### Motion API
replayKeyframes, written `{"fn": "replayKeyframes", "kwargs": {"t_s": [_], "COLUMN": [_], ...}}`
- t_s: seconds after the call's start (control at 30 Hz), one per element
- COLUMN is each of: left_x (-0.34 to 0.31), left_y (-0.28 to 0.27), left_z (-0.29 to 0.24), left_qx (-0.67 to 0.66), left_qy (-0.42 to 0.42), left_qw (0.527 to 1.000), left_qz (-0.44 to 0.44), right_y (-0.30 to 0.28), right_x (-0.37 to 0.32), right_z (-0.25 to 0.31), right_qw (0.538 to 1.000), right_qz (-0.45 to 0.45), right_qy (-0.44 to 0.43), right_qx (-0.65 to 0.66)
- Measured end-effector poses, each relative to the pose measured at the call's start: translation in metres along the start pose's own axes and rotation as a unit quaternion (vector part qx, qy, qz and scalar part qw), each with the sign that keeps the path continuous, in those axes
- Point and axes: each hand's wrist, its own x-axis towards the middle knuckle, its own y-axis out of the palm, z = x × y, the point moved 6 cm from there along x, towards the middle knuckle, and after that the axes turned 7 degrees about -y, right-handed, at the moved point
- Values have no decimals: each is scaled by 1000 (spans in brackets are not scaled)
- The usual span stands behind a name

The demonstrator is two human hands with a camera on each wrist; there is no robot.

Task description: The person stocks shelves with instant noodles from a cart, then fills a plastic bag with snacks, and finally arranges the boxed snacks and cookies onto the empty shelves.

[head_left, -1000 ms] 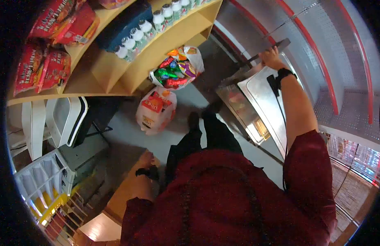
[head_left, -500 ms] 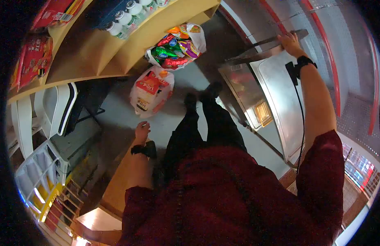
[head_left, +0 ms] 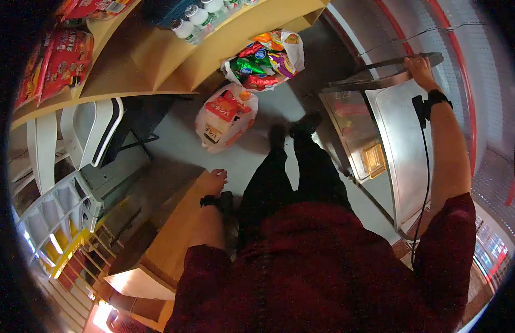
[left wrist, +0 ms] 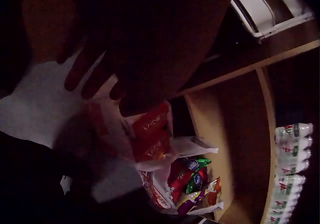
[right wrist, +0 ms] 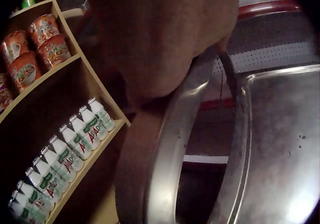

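Observation:
My right hand (head_left: 421,71) grips the far end of a curved metal handle (right wrist: 167,174) on a stainless steel cart (head_left: 402,130). In the right wrist view the back of that hand covers the top of the handle and hides the fingertips. My left hand (head_left: 216,180) hangs low beside a wooden box-like unit (head_left: 177,236), its fingers loose and holding nothing. The left wrist view shows the left fingers (left wrist: 80,79) dark and spread. Beyond it on the floor stand a plastic bag (head_left: 213,143) with red packs and a second bag (head_left: 296,47) with colourful snack packs.
A wooden shelf (head_left: 116,101) curves along the far left, bearing white bottles (right wrist: 52,169), red snack bags (head_left: 60,64) and orange cups (right wrist: 25,71). Grey perforated shelving with red edges (head_left: 457,72) rises on the right. White chairs (head_left: 91,130) stand at the left.
The cart and my right hand on its handle have shifted rightward relative to the bags. My left hand has swung a little. The head view has shifted, and the bags appear closer to my feet.

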Motion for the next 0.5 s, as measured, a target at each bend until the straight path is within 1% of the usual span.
{"fn": "replayKeyframes", "kwargs": {"t_s": [0.03,0.07,0.1,0.13,0.17,0.2,0.23,0.27,0.3,0.33,0.37,0.43,0.47,0.5], "left_x": [1,9,20,17,18,21,23,25,26,27,27,27,26,19], "left_y": [9,18,14,13,16,17,19,20,22,24,27,33,32,22], "left_z": [24,43,54,54,62,75,86,96,104,112,117,126,112,94], "left_qx": [-419,-418,-279,-122,-122,-175,-227,-277,-326,-374,-421,-506,-505,-360], "left_qy": [-176,-177,0,177,177,141,104,66,29,-9,-46,-119,-117,-182], "left_qw": [891,891,958,966,966,964,958,949,935,918,898,847,848,891], "left_qz": [12,12,-68,-144,-143,-141,-139,-136,-132,-128,-123,-110,-109,-206], "right_y": [18,29,28,24,17,-1,-20,-25,-6,7,1,8,4,-3], "right_x": [2,2,0,-1,-2,-2,-2,-4,-2,2,0,0,0,-2], "right_z": [-8,-12,-11,-9,-6,0,7,9,2,-2,-1,-3,0,4], "right_qw": [996,984,984,986,989,989,998,999,999,999,993,994,994,994], "right_qz": [-73,-144,-143,-126,-110,-110,-39,33,33,-41,-115,-109,-103,-105], "right_qy": [-33,-65,-65,-63,-61,-60,-42,-23,-21,-31,-39,-20,-7,-5], "right_qx": [-42,-85,-84,-84,-83,-84,-40,5,5,6,7,-7,-19,-20]}}
